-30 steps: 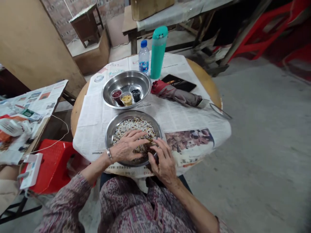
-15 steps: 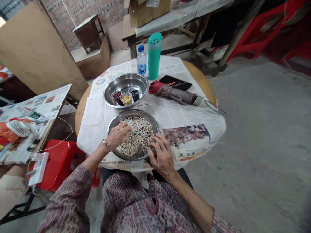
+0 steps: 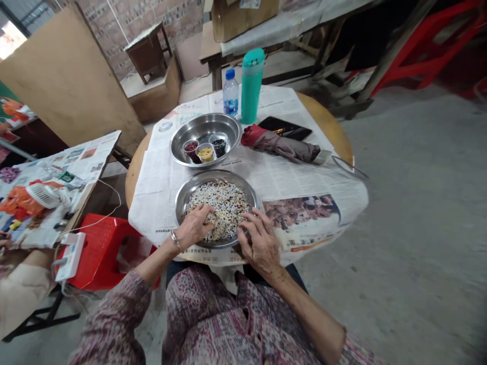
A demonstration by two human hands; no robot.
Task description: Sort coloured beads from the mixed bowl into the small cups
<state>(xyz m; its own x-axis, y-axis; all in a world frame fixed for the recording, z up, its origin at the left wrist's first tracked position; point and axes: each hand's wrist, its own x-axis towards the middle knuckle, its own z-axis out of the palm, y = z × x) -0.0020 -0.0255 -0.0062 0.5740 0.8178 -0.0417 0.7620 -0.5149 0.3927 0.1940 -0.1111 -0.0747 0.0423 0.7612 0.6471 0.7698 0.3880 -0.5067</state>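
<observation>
In the head view, a steel bowl (image 3: 254, 198) of mixed white grains, dark beans and yellow bits (image 3: 222, 200) stands at the table's near side. My left hand (image 3: 194, 224) reaches over its left rim, thumb and finger apart, with the fingertips at the grains. At the right rim is my right hand (image 3: 262, 243), its fingers spread and bent over the edge, thumb apart from them. Behind stands a larger steel basin (image 3: 178, 133) holding three clear cups: red beans (image 3: 190, 147), yellow grains (image 3: 206, 153) and black beans (image 3: 218, 146).
Newspaper (image 3: 152, 195) covers the round table. A water bottle (image 3: 230, 96), green tumbler (image 3: 251, 86), dark tablet (image 3: 287, 128) and folded umbrella (image 3: 279, 144) sit at the back right. A red stool (image 3: 101, 248) with a power strip (image 3: 71, 257) is at left, beside another person's arm (image 3: 28, 284).
My left hand has come down and nearer to me in the bowl, its fingers now parted. My right hand stays at the right rim. The whole view has shifted slightly.
</observation>
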